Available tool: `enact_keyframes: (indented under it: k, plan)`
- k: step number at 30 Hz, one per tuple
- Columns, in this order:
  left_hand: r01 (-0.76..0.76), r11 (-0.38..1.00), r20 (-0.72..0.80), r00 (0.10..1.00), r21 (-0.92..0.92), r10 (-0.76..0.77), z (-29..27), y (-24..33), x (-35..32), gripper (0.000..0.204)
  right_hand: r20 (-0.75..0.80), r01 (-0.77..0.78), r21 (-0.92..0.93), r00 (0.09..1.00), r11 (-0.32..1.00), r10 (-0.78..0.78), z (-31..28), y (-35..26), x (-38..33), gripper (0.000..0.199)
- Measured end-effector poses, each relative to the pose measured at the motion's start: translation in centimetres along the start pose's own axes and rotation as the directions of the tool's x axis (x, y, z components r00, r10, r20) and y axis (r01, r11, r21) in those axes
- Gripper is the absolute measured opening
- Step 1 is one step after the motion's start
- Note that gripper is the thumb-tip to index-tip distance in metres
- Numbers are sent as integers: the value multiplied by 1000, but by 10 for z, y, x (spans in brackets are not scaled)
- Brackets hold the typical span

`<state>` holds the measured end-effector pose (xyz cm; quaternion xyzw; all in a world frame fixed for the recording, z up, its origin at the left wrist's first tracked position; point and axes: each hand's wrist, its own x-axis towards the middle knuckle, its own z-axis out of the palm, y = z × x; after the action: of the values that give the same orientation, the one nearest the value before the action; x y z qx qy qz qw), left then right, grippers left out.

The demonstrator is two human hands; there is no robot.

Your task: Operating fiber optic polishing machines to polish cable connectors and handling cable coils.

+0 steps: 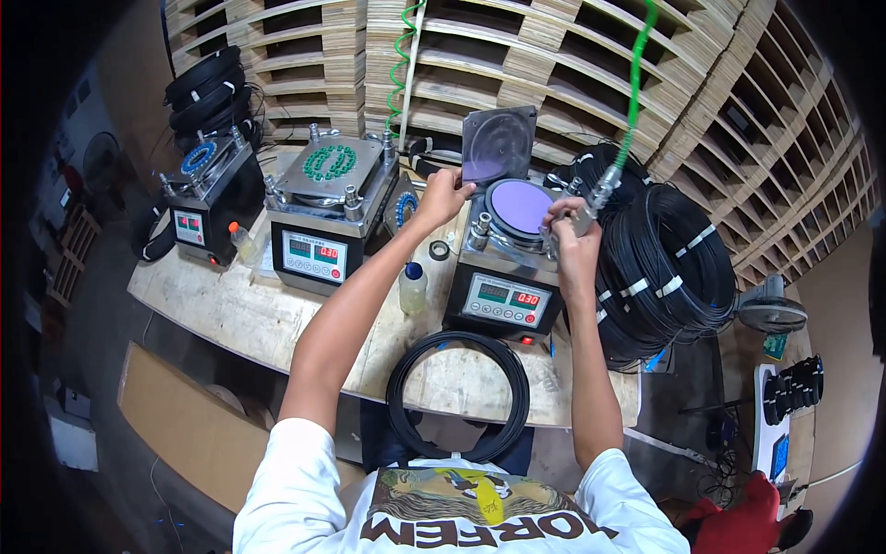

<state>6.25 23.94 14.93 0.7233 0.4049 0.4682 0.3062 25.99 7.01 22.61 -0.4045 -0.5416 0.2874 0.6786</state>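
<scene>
In the head view, the right hand [574, 227] grips a silver metal air gun [584, 220] with its fingers curled around the body, at the right side of a round, flat purple disc [520, 205]. A bright green coiled hose [635, 88] runs upward from the gun. The disc lies on top of a black box-shaped machine with a lit front panel [506, 300] — below its raised square grey lid [502, 138].

The left hand [447, 197] is at the lid's lower left corner, fingers bent and thumb close to them; whether they pinch anything I cannot tell.

Left of this machine, on the pale wooden table [231, 300], stand a small black ring [438, 250] and a clear bottle with a dark blue cap [413, 291]. A loop of black cable [397, 383] overlaps the table's front edge — larger bundles of black cable [651, 323] are stacked to the right.
</scene>
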Motion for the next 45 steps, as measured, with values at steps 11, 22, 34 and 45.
enact_keyframes:
  k: [11,22,34,45]
  plan:
    - [-45,999,-55,997,28,46,3,11,-11,24,-15,76,53,997,996,-75,31,-11,14,19]
    - [-72,997,-60,996,-38,70,0,14,-7,19,-10,143,119,990,983,-143,90,-12,27,15]
    - [-74,997,-106,991,20,76,-4,8,-11,21,-37,87,74,996,993,-85,73,9,59,16]
    - [-6,998,6,1000,60,5,-1,22,-10,28,-223,242,-61,942,968,-250,28,25,95,12]
